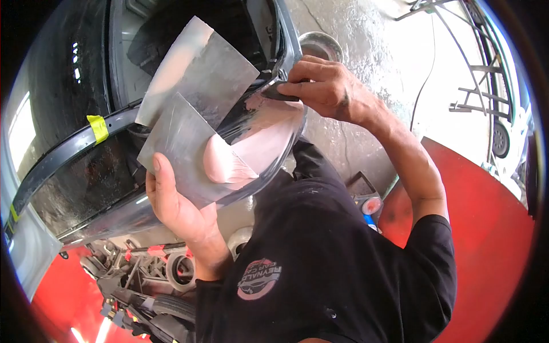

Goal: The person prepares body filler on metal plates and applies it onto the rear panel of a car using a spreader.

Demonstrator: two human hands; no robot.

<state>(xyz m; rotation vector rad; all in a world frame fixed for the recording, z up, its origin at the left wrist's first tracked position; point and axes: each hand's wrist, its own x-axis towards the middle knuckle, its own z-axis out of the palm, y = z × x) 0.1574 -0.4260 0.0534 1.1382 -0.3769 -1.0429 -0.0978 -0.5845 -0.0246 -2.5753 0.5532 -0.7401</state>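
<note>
My left hand (180,208) grips a grey metal plate (177,143) by its edge, the thumb lying on top. A mound of pink paste (220,160) sits near the plate's right corner. Behind it is a second grey plate (220,74) with a smear of pink along its upper left edge. My right hand (329,88) pinches a dark, flat spreader (280,91) against the car body's corner. Below the spreader, a layer of pink paste (269,131) covers part of the curved panel. The plates hide some of that panel.
Yellow tape (98,129) marks the dark car frame at the left. A round container (320,47) stands on the floor beyond my right hand. Car parts (166,280) lie at the lower left, and a metal rack (486,68) is at the upper right.
</note>
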